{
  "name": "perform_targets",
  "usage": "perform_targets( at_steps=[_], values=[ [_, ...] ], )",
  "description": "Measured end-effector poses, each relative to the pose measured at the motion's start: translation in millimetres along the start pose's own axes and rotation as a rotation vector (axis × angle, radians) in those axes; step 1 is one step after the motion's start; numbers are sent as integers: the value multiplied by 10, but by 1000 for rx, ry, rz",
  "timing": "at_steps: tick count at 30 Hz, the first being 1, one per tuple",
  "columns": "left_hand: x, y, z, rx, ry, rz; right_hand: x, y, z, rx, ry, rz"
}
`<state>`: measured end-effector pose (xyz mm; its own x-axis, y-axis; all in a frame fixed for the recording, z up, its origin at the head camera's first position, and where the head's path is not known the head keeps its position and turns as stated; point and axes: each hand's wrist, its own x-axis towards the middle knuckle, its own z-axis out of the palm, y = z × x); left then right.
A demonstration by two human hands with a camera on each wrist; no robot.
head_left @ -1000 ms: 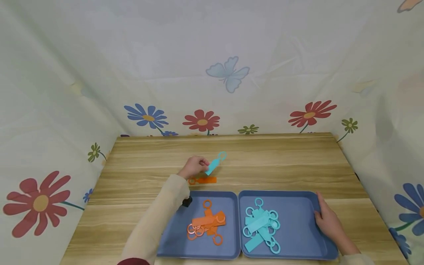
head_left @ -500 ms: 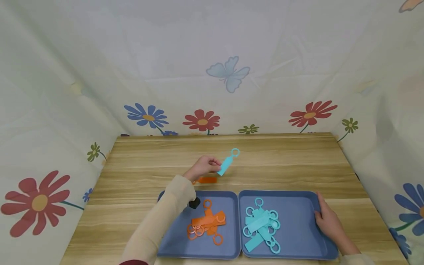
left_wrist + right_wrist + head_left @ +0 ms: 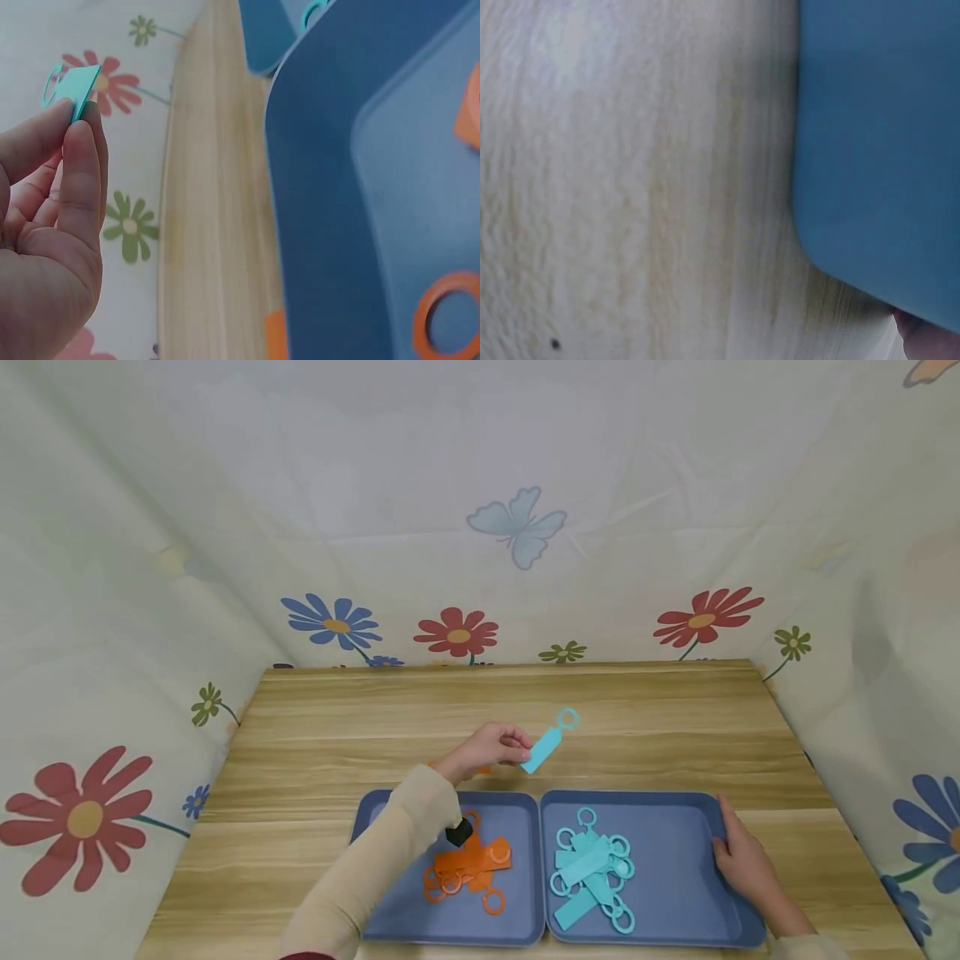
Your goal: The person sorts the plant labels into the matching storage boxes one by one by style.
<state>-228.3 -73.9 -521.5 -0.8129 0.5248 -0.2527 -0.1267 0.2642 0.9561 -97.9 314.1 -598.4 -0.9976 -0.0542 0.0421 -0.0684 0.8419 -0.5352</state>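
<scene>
My left hand (image 3: 487, 749) pinches the lower end of a turquoise ring-topped tag (image 3: 543, 750) between thumb and fingers. The tag is above the table behind the trays, its ring pointing up and right; the left wrist view shows this tag (image 3: 77, 86) nearly edge-on. An orange tag (image 3: 483, 769) lies on the table, mostly hidden behind that hand. At the right tray (image 3: 675, 877), my right hand (image 3: 746, 864) grips the right wall, thumb over the inside and fingers outside. Similar turquoise tags (image 3: 588, 868) are piled in it. Orange tags (image 3: 472, 860) lie in the left tray (image 3: 405, 910).
The two blue trays stand side by side near the front of the wooden table (image 3: 637, 718). A white cloth (image 3: 375, 485) printed with flowers hangs behind the table and at both sides. A small black cube-like piece (image 3: 459, 832) sits at the left wrist.
My left hand has carried the turquoise tag to the right, from over the orange tag toward the space behind the right tray. My right hand stays at the tray wall.
</scene>
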Motion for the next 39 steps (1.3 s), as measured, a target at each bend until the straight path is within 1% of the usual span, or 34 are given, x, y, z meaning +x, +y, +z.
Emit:
perform_targets(
  at_steps=[4,7,14,18,21,25,28,33,36,39],
  values=[
    [-11,10,123,-16,-57,4,-3,-8,-3,1,-4,4],
    [-15,7,219,-11,-83,6,-5,-13,-2,0,-5,8],
    [17,-78,429,19,-120,-33,0,-1,17,-15,14,-5],
    [8,-113,549,29,-144,-41,0,-2,16,-14,16,-5],
    [-5,-135,634,26,-177,-44,4,-5,11,-3,9,-2],
    [-16,-176,743,44,-233,-41,6,-7,8,8,9,-7],
    [-27,-206,829,65,-260,-40,3,-6,11,9,15,-11],
    [-47,-230,977,94,-281,-55,-9,-6,12,14,26,-23],
    [-51,-237,1061,92,-297,-67,-18,-10,10,6,35,-31],
    [-62,-228,1131,100,-318,-61,-23,-19,4,-2,41,-35]
  ],
)
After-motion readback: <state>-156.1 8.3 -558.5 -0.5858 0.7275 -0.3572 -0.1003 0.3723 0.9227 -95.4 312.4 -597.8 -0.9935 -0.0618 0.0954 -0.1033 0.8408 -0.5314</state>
